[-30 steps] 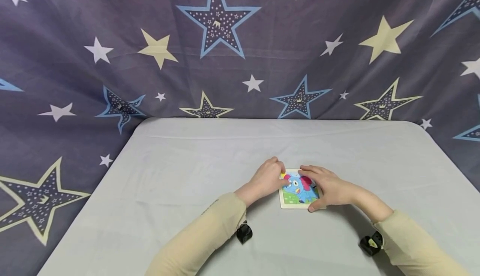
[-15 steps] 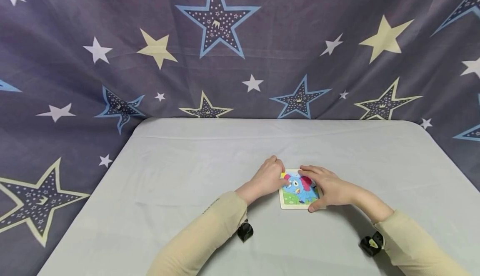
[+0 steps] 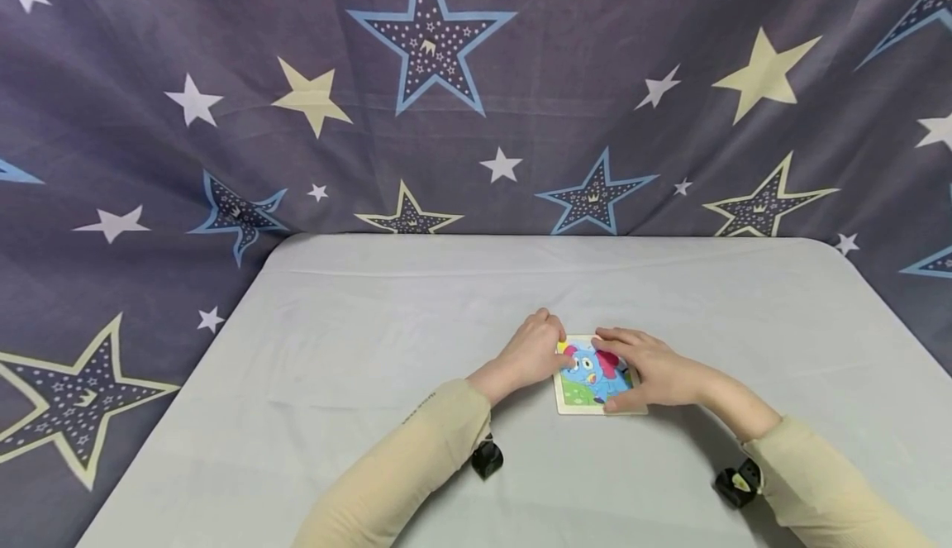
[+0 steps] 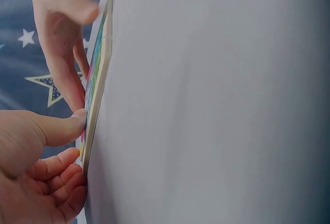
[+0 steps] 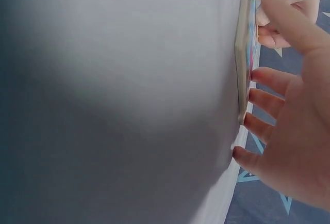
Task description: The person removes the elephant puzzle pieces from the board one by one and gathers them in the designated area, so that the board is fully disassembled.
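Observation:
A small square picture puzzle (image 3: 583, 395) with a pale frame and a blue elephant lies flat on the table. My left hand (image 3: 526, 351) holds its left side, the thumb on the picture and the other fingers curled at the edge. Over the right side spreads my right hand (image 3: 665, 373), its fingertips on the far part and its thumb low over the near part. In the left wrist view the puzzle (image 4: 104, 53) appears edge-on. From the right wrist, several fairly straight fingers (image 5: 268, 102) meet the puzzle (image 5: 241, 53), while the thumb stands off its face.
A light grey cloth covers the table (image 3: 357, 325). Behind it hangs a dark curtain (image 3: 506, 60) printed with stars. Black wrist devices sit under the left sleeve (image 3: 416, 449) and the right sleeve (image 3: 818, 474).
My right thumb has shifted slightly from the near edge inward over the picture. The left hand and the puzzle stay practically where they were.

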`<state>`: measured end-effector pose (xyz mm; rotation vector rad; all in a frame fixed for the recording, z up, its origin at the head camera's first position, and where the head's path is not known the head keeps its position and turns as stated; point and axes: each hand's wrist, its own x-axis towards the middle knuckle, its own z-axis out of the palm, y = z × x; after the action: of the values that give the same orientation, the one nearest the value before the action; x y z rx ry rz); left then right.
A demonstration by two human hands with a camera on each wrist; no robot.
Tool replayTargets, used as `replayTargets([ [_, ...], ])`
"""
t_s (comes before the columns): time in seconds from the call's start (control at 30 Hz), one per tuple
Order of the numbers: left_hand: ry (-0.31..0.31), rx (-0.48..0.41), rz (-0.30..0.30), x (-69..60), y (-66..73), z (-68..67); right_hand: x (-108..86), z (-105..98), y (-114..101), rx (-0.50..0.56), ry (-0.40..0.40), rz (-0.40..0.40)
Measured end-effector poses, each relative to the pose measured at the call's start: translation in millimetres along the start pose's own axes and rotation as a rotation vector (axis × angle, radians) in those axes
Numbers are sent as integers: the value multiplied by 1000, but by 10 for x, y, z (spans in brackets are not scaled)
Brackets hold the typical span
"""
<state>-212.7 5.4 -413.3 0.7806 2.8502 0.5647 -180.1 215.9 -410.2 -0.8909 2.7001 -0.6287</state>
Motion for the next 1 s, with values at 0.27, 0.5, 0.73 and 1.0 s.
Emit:
replayTargets([
  [0.27,-4,-10,-2,-3,-1,2,36,41,-104,-117,71,14],
  [0.5,-7,-13,4,5,-2,1,39,55,-110,-121,92,3],
  [0.73,-13,-16,-2,19,-2,4,55,45,-106,-117,92,12],
  [1.0,-21,-32,-25,14,3,-2,70,-5,-126,-112,60,34],
])
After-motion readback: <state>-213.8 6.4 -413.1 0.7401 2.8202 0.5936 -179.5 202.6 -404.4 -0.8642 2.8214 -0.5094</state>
